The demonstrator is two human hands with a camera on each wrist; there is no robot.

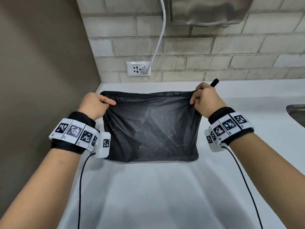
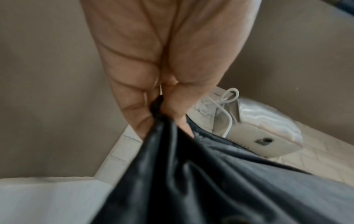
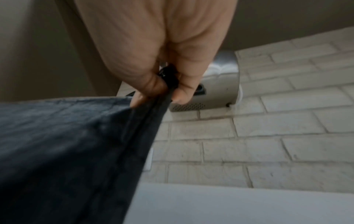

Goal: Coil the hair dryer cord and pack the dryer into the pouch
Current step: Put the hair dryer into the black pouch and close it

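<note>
A black pouch [image 1: 150, 128] lies flat on the white counter [image 1: 148, 187], its zipped top edge toward the wall. My left hand [image 1: 97, 103] pinches the pouch's top left part [image 2: 172, 151]. My right hand [image 1: 204, 98] pinches the top right corner [image 3: 95, 136], and a black pull tab [image 1: 214, 82] sticks out past its fingers. The pouch bulges a little with dark shapes under the fabric; what is inside cannot be made out. No hair dryer or its cord shows loose on the counter.
A wall-mounted metal unit [image 1: 209, 10] hangs above, its white cable [image 1: 158, 38] running down to the socket [image 1: 138, 68]. A steel sink rim [image 1: 295, 113] is at the right. A brown wall [image 1: 41, 63] closes the left side. Black sensor wires trail from both wristbands.
</note>
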